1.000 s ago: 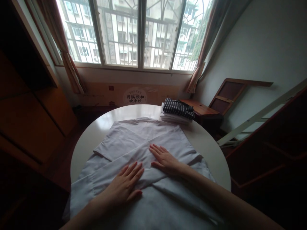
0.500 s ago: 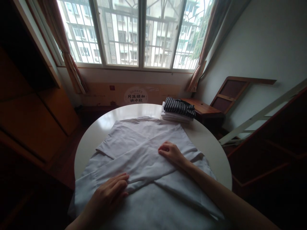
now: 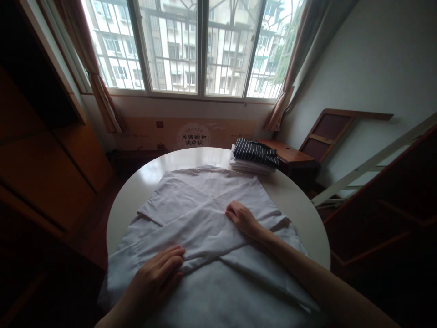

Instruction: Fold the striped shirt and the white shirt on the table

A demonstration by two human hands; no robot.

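A white shirt (image 3: 205, 228) lies spread over the round table, its sleeves folded across the body and its collar toward the window. My left hand (image 3: 160, 269) rests flat on the lower left part of the cloth, fingers stretched out. On the folded sleeve right of the middle, my right hand (image 3: 243, 219) is closed, its curled fingers pressed onto the fabric. The fingertips of that hand are mostly hidden under the knuckles.
The round white table (image 3: 136, 191) stands before a barred window. A stack of folded clothes (image 3: 255, 155), a black striped one on top, sits at its far right edge. Behind it is a wooden chair (image 3: 290, 155); a light ladder-like frame (image 3: 372, 168) leans at the right.
The fingers of my right hand have curled in a little more on the shirt. My left hand and the shirt have hardly moved.
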